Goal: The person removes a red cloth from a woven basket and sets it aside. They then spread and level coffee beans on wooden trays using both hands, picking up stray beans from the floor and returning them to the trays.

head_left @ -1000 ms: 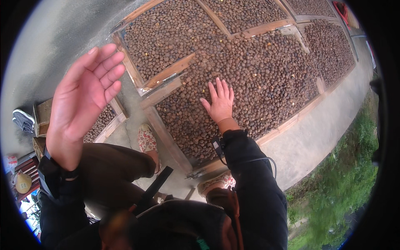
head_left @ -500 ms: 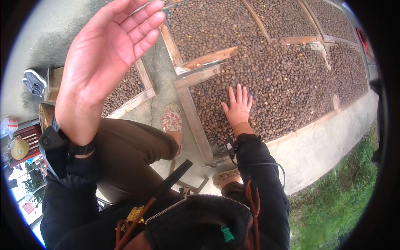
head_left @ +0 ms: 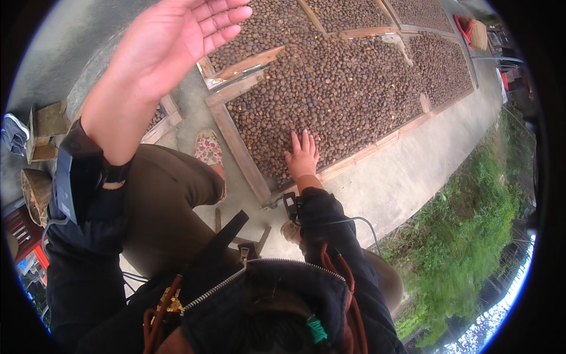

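Concrete floor (head_left: 383, 197), framed round brown pieces (head_left: 342, 88).
Left hand (head_left: 180, 38) raised, fingers extended; right hand (head_left: 303, 158) palm-down, fingers slightly spread, at pieces; left forearm (head_left: 125, 100) partly hides small tray (head_left: 162, 130).

Black long-sleeved jacket (head_left: 118, 321) with curved silver-toothed zipper (head_left: 213, 289); flanking the zipper, rust-brown cords (head_left: 159, 315); above it, plain brown trousers (head_left: 171, 206) and red-patterned pale shoe (head_left: 208, 147).

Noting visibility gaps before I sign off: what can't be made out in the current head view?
Left hand: upper part cut off by the head view's top edge.
Right hand: its back hides the palm in the head view; palm contact with the brown pieces is unclear.
Small wooden frame: partly hidden in the head view behind the left forearm.
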A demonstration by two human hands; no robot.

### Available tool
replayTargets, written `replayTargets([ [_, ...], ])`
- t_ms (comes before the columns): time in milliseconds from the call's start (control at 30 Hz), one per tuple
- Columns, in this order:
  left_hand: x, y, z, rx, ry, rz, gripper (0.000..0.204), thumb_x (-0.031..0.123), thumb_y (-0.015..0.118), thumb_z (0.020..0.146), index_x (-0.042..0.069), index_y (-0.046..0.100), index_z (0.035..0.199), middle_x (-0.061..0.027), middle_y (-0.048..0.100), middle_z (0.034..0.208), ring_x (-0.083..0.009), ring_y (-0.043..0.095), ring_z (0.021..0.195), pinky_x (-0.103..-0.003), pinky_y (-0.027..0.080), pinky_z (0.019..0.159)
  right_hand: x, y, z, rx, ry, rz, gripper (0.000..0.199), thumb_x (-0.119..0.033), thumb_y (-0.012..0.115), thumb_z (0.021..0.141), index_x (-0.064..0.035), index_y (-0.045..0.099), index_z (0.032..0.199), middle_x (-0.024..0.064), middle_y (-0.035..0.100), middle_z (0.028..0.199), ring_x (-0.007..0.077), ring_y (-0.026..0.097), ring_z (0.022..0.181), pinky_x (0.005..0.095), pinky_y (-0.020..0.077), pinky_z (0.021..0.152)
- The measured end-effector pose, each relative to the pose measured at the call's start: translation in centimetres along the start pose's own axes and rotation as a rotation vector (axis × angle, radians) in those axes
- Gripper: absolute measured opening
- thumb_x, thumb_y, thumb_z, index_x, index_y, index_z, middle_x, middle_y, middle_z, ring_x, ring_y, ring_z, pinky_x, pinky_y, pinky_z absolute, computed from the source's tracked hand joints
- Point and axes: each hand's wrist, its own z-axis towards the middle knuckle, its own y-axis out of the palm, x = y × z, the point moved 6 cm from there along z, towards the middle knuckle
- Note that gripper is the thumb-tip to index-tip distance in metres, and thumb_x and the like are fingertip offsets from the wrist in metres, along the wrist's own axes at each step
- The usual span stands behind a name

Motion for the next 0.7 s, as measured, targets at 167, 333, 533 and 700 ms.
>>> replayTargets([
  [167,-4.2,2.4,1.0,-0.018,-0.047,0.159,0.037,0.031,0.06,0.105,0.003,0.066,0.128,-0.0071,0.07,0.121,-0.0166,0.067,0.112,-0.03,0.054,0.097,-2.1,4.0,-3.1,-0.152,0.038,-0.006,0.074,-0.022,0.069,0.089,-0.0276,0.04,0.157,0.007,0.023,0.17,0.0355,0.022,0.155,0.0554,0.0312,0.118],
  [333,-13.1,2.2,3.9,0.005,-0.234,0.55,0.031,0.031,0.063,0.103,0.006,0.069,0.12,-0.0027,0.071,0.112,-0.0112,0.066,0.102,-0.029,0.053,0.088,-1.9,4.9,-5.0,-0.143,-0.037,-0.038,0.068,-0.016,0.065,0.09,-0.0247,0.045,0.154,0.0076,0.027,0.169,0.0332,0.027,0.153,0.0544,0.0316,0.119],
  [533,-21.6,-1.1,7.7,-0.075,0.093,1.62,0.03,0.022,0.066,0.097,0.01,0.067,0.124,-0.0117,0.069,0.115,-0.0297,0.068,0.105,-0.042,0.054,0.093,0.4,1.3,-5.0,0.104,-0.031,0.298,0.054,-0.016,0.066,0.092,-0.0158,0.055,0.144,0.0095,0.051,0.152,0.0326,0.051,0.133,0.045,0.0444,0.109],
  [700,-34.0,0.8,3.1,-0.392,-0.001,1.824,0.058,0.015,0.066,0.092,0.022,0.053,0.148,-0.0119,0.044,0.155,-0.0328,0.043,0.142,-0.049,0.042,0.112,3.9,-1.1,-3.6,0.378,0.146,0.148,0.062,-0.013,0.066,0.089,-0.0066,0.049,0.148,0.0167,0.046,0.154,0.0373,0.044,0.14,0.0467,0.039,0.114],
])
